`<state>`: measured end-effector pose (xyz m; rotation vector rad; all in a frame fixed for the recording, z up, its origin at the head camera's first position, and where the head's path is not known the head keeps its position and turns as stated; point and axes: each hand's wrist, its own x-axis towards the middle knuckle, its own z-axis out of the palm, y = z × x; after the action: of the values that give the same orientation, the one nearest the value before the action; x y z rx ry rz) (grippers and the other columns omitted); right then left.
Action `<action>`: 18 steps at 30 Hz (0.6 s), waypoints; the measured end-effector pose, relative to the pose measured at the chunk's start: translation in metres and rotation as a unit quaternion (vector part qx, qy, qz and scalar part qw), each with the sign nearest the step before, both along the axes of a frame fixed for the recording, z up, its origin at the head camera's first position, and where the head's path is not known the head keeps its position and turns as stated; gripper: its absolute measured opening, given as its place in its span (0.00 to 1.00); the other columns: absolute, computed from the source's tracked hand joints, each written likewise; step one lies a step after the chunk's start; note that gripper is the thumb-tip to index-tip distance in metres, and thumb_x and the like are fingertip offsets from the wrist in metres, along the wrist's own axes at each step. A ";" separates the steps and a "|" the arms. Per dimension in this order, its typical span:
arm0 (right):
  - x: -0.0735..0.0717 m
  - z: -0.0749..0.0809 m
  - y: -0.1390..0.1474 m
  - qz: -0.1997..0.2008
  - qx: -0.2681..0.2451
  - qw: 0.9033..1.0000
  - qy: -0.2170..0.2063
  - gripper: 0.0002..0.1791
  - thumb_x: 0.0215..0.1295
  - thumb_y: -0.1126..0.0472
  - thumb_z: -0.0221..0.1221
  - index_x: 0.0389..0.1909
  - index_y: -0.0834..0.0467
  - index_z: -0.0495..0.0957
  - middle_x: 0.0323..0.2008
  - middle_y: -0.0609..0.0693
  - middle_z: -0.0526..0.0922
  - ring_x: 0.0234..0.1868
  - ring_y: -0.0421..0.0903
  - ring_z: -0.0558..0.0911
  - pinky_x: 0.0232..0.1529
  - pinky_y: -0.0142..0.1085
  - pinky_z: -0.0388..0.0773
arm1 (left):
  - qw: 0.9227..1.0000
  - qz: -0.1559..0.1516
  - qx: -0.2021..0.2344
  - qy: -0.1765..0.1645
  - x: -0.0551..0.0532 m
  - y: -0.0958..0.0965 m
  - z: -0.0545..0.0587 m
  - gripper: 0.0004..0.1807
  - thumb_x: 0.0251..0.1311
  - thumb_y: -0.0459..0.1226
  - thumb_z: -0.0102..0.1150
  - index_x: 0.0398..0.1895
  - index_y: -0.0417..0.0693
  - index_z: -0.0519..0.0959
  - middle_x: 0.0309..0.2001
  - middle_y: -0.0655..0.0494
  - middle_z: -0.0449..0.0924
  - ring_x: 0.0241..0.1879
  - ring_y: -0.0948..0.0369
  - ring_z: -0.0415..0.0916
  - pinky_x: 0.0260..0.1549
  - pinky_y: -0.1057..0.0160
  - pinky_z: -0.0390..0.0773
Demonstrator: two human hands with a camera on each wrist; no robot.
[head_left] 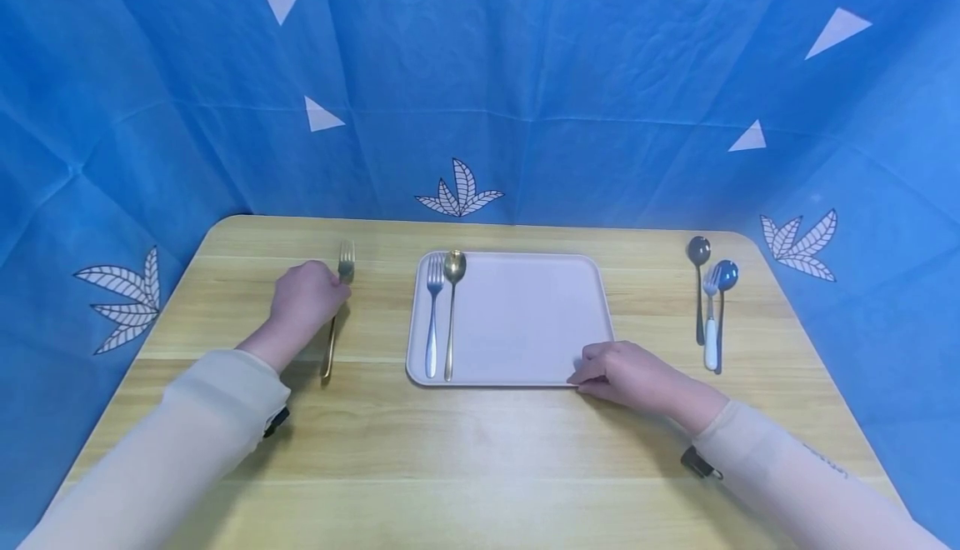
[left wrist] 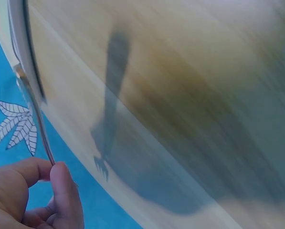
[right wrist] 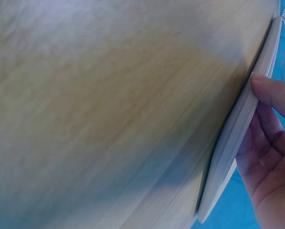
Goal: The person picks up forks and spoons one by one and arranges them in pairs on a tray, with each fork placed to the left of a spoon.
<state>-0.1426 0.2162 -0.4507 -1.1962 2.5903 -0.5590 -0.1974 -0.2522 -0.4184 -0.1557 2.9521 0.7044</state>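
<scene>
My left hand (head_left: 303, 300) pinches a gold fork (head_left: 346, 262) between thumb and fingers, to the left of the tray. The fork's tines point to the far side; in the left wrist view its handle (left wrist: 41, 121) stands off the table and casts a shadow. With thumb and fingers, my right hand (head_left: 626, 373) grips the near right corner of a pale rectangular tray (head_left: 528, 317). The right wrist view has the thumb on the tray's rim (right wrist: 228, 138). Inside the tray, along its left side, lie a silver fork (head_left: 432, 317) and a gold spoon (head_left: 452, 308), side by side.
At the table's right lie a dark spoon (head_left: 699, 283), a white-handled fork (head_left: 710, 325) and another dark spoon (head_left: 726, 277), close together. A wooden table (head_left: 480, 458) carries everything. Blue patterned cloth (head_left: 517, 75) hangs behind and at both sides.
</scene>
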 end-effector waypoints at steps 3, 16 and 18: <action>0.000 -0.001 0.000 0.000 0.001 1.000 0.002 0.08 0.60 0.62 0.70 0.41 0.52 0.89 0.28 0.35 0.74 0.29 0.31 0.73 0.34 0.29 0.77 | 1.000 0.002 0.009 0.000 0.001 0.005 0.001 0.24 0.62 0.38 0.56 0.09 0.51 0.62 0.10 0.60 0.55 0.14 0.60 0.55 0.16 0.61 0.60; 0.000 -0.001 0.000 0.002 -0.001 1.000 0.001 0.09 0.60 0.62 0.70 0.41 0.52 0.89 0.29 0.36 0.76 0.29 0.31 0.74 0.34 0.29 0.77 | 1.000 -0.009 0.020 0.004 0.001 0.025 0.006 0.23 0.61 0.37 0.55 0.08 0.51 0.63 0.09 0.60 0.57 0.13 0.60 0.57 0.18 0.60 0.62; 0.000 -0.001 0.001 0.002 -0.001 1.000 0.000 0.09 0.60 0.62 0.70 0.41 0.52 0.89 0.29 0.36 0.76 0.29 0.31 0.74 0.34 0.29 0.77 | 1.000 -0.009 0.021 0.001 0.001 0.029 0.006 0.23 0.61 0.37 0.56 0.09 0.51 0.63 0.09 0.60 0.57 0.13 0.60 0.58 0.18 0.60 0.63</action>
<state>-0.1425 0.2168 -0.4516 -1.2005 2.5873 -0.5627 -0.1968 -0.2234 -0.4124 -0.1257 2.9343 0.7644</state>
